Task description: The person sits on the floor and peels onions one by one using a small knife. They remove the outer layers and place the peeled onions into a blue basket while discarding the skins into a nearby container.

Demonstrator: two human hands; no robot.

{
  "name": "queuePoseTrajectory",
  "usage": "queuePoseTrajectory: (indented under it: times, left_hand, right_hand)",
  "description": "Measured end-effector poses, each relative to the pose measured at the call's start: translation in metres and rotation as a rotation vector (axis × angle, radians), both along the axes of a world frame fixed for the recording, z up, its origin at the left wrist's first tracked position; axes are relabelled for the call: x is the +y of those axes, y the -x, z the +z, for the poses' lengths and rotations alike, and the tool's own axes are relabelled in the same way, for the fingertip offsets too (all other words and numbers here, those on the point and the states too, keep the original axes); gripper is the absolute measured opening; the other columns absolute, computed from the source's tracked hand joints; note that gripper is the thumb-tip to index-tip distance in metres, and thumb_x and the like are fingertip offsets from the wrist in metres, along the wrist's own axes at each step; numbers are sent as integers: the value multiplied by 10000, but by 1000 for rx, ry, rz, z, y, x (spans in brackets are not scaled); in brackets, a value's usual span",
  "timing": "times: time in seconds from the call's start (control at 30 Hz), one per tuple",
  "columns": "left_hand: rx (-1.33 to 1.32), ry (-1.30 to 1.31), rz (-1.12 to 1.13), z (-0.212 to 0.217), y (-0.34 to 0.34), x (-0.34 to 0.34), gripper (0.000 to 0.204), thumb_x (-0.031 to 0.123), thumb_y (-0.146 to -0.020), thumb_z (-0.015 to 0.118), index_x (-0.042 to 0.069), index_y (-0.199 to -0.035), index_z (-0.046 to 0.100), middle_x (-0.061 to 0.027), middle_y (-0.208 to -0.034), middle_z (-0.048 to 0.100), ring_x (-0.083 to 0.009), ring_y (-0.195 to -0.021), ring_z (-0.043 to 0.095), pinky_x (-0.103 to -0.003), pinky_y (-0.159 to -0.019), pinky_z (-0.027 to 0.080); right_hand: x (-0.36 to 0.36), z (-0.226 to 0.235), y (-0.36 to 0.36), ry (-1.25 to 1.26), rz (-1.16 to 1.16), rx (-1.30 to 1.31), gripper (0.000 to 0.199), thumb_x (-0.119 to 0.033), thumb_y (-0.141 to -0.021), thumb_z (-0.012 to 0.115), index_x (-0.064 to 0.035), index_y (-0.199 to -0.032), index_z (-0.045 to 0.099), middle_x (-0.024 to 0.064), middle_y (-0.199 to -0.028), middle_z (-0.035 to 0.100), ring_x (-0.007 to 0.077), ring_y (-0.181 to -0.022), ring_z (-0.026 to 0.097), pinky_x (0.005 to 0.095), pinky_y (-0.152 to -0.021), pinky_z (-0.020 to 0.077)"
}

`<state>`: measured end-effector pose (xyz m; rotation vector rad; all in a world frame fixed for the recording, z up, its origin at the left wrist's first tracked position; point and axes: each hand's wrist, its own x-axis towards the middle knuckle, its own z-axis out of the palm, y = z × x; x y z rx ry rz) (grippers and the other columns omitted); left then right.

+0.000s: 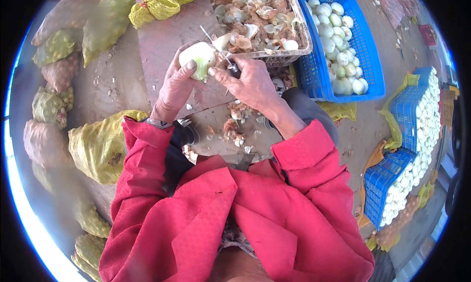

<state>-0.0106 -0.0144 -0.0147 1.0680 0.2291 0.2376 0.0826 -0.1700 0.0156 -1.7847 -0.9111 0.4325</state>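
My left hand is closed round a peeled onion, pale white with a greenish side, its thumb lying over the front. Just right of it, my right hand grips a knife by its dark handle. The thin blade slants up and left, beside the onion's right edge. Beyond both hands stands a pale crate heaped with brown onion skins.
A blue crate of peeled onions stands at the far right. More onion-filled blue crates line the right side. Full mesh sacks lie along the left. A yellow mesh bag and skin scraps lie on the floor.
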Motion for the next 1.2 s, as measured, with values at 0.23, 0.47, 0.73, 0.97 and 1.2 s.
queuePoseTrajectory:
  times: [0.23,0.47,0.73,0.97,1.2]
  left_hand:
    - [37,-112,-22,8,0,-11,675,268,-720,695,39,-1229,315,-77,-1128,477,-177,-1066,439,-293,-915,332]
    - [69,-237,17,11,3,-19,689,254,-723,690,55,-1255,300,-61,-1140,458,-166,-1067,433,-304,-925,323]
    - [98,-365,-4,16,0,-19,684,274,-731,683,49,-1255,306,-60,-1115,465,-150,-1040,443,-284,-907,331]
    - [237,-501,-79,8,2,-13,773,444,-685,673,52,-1243,309,-65,-1026,502,-144,-910,487,-222,-518,438]
    - [107,-283,-41,0,-3,-18,725,404,-672,688,3,-1195,386,-70,-1042,530,-128,-940,500,-247,-699,448]
  right_hand:
    - [-1,-13,0,-10,56,-44,293,-257,-768,577,28,-829,543,236,-641,556,396,-648,556,446,-601,433]
    - [0,-15,-1,76,82,-102,253,-200,-753,536,52,-768,543,236,-640,556,397,-633,555,446,-600,441]
    - [2,-14,-1,103,-17,-57,248,-228,-694,560,9,-755,600,213,-586,550,370,-584,560,431,-581,458]
    - [-6,-12,-3,121,-44,-83,239,-244,-676,576,-33,-776,626,182,-586,561,343,-564,565,406,-564,463]
    - [-11,-1,-5,151,-57,-72,229,-245,-683,568,-34,-754,621,164,-575,564,325,-554,572,387,-557,468]
